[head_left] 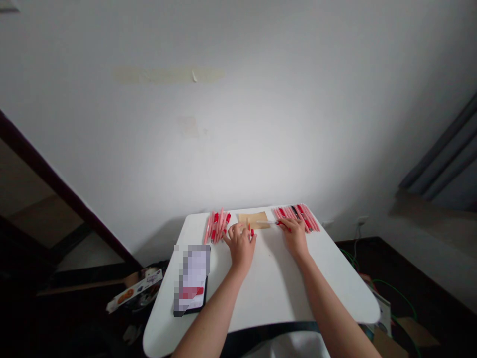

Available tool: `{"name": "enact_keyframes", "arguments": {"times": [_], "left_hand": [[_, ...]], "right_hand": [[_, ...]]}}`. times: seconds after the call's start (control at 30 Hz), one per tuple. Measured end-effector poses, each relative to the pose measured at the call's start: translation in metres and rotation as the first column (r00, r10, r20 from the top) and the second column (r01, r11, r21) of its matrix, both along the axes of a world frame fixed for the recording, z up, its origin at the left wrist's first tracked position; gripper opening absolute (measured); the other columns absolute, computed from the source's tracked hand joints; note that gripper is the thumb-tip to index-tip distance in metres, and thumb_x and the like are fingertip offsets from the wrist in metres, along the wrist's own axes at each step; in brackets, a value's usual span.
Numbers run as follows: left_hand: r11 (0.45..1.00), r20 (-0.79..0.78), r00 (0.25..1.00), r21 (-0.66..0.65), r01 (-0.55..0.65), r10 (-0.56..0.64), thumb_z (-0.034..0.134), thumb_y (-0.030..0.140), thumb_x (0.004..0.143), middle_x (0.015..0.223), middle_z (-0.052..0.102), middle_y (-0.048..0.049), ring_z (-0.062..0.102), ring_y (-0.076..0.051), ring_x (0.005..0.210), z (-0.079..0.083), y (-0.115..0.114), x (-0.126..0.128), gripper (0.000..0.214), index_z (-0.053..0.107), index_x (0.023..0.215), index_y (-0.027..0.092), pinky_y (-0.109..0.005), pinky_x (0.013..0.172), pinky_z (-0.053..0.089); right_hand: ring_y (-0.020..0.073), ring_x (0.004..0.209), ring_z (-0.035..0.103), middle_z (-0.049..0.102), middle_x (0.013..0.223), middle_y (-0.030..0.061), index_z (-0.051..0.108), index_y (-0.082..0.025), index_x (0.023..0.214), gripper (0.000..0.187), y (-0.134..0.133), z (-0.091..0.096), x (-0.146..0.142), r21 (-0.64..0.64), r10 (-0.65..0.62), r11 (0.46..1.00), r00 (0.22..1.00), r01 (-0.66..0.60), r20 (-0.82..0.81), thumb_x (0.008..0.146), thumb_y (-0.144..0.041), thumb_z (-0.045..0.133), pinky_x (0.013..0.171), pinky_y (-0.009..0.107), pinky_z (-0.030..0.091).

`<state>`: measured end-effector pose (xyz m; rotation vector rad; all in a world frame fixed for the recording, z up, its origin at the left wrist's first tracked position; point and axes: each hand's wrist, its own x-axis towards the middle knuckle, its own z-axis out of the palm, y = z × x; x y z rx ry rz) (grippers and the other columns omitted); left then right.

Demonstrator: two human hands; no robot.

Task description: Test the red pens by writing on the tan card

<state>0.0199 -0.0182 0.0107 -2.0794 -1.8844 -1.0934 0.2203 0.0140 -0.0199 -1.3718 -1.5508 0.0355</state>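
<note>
My left hand is palm down over the table, its fingers bent. Between its thumb and index finger shows a short red pen part, mostly hidden by the fingers. Just beyond the fingertips is a tan piece of paper, with a small orange-red stick over it. My right hand is closed on a slim, pale tool with a red end; its pale tip points left across the paper. It is too small to tell its exact kind. Past that hand lies a row of pink pens.
A looser pile of pink and red pens lies at the table's back left. A phone, its screen blurred, rests at the left edge of the white table. The wall stands right behind. Boxes and a green cable are on the floor.
</note>
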Motion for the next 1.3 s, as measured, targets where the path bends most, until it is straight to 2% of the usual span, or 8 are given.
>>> {"name": "enact_keyframes", "arguments": {"times": [0.53,0.87,1.3], "left_hand": [[0.995,-0.073,0.997,-0.099,0.016,-0.023,0.073,0.032,0.071,0.117,0.056,-0.0051,0.042,-0.026,0.117,-0.0071,0.0015,0.0011,0.015,0.064,0.076,0.021,-0.059,0.107,0.021],[0.994,-0.071,0.997,-0.113,-0.008,-0.001,0.074,0.034,0.070,0.118,0.057,-0.0045,0.042,-0.026,0.117,-0.0090,0.0022,0.0008,0.015,0.066,0.079,0.024,-0.059,0.106,0.021],[0.991,-0.064,0.998,-0.136,-0.009,0.000,0.074,0.034,0.070,0.118,0.057,-0.0055,0.042,-0.027,0.116,-0.0034,0.0003,0.0000,0.017,0.067,0.081,0.023,-0.057,0.107,0.021]], "right_hand": [[0.0277,0.097,0.046,0.071,0.098,0.0077,0.074,-0.023,0.093,0.036,-0.0009,0.0012,-0.0019,0.001,0.004,1.000,1.000,-0.004,0.000,0.093,-0.043,0.044,0.090,0.043,0.033],[0.0279,0.098,0.046,0.071,0.098,0.0078,0.074,-0.024,0.096,0.036,0.0011,-0.0021,-0.0009,-0.020,0.005,1.000,1.000,-0.006,-0.012,0.092,-0.044,0.044,0.090,0.043,0.034],[0.0280,0.098,0.046,0.071,0.099,0.0084,0.074,-0.024,0.094,0.037,-0.0013,0.0029,-0.0023,-0.020,0.006,1.000,1.000,-0.006,-0.006,0.092,-0.044,0.043,0.091,0.045,0.033]]}}
